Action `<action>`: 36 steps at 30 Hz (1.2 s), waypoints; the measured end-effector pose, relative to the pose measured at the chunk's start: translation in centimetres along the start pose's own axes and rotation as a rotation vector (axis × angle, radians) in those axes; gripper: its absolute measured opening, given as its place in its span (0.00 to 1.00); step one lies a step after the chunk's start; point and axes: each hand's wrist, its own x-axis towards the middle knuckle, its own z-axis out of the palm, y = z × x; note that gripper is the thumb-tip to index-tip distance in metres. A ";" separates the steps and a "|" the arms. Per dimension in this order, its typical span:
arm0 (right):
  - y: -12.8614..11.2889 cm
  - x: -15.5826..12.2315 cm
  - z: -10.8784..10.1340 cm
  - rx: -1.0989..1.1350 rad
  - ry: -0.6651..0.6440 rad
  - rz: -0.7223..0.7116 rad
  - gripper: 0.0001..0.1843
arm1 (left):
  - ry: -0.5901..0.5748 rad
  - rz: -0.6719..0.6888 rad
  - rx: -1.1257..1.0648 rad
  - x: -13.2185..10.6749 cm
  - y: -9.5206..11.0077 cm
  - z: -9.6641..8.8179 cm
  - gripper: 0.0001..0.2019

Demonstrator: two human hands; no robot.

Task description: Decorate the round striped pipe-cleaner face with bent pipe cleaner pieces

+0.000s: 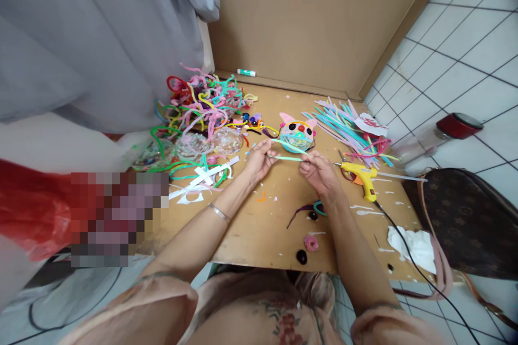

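Observation:
Between my hands stretches a mint-green pipe cleaner [290,146], showing as two strands, one above the other. My left hand [261,161] pinches its left end. The right end is in the fingers of my right hand [319,171]. Just beyond the strands rests a small pink-eared animal face [297,132] with black eyes, a red nose and a teal lower part. Right of my right hand lies a yellow glue gun [366,177] with a glue stick in its back. Below my right wrist are a dark purple and teal curled piece [319,207] and a pink ring-shaped piece [311,243].
A tangled heap of coloured pipe cleaners [206,99] covers the back left; straight ones [343,126] lie at the back right. White paper scraps [204,177] are at left. A glue tube [246,73], a bottle [437,132], a brown bag [465,215] and the gun's cord [408,250] surround the work area.

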 end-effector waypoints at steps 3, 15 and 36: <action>-0.4 0.0 -0.4 0.032 -0.005 -0.005 0.10 | -0.037 0.019 0.091 0.1 -0.1 -0.4 0.10; -1.1 0.8 -2.7 -0.173 0.188 -0.203 0.08 | -0.286 0.404 0.816 2.1 0.8 -2.9 0.13; -1.5 4.3 -5.9 -0.647 0.213 -0.424 0.06 | -0.206 0.731 0.964 3.5 1.4 -2.3 0.03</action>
